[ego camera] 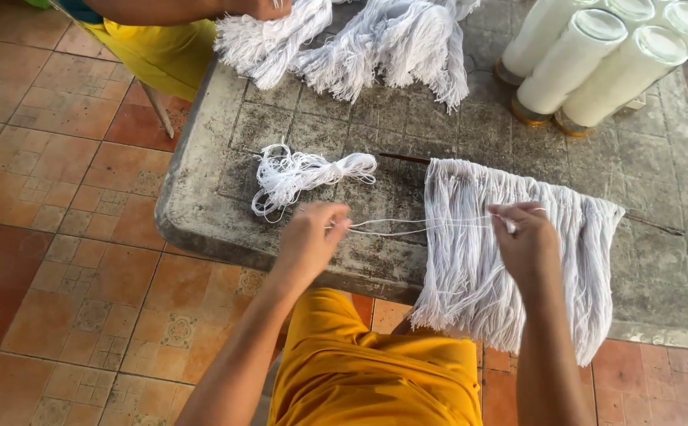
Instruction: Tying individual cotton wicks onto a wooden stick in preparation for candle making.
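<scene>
My left hand (311, 237) and my right hand (524, 241) each pinch an end of a few thin white strings (419, 227), pulled taut between them above the table's front edge. Under my right hand a wide sheet of white strings (478, 260) lies draped over the table edge, strung along a thin dark rod (404, 158). A loose tangle of white string (296, 175) lies just beyond my left hand.
The worn grey table (225, 134) carries thick bundles of white string (375, 47) at the back, where another person in yellow (162, 47) rests a hand. Several tall glass cylinders filled with white wax (596, 63) stand at the back right. Terracotta floor tiles (59, 237) surround the table.
</scene>
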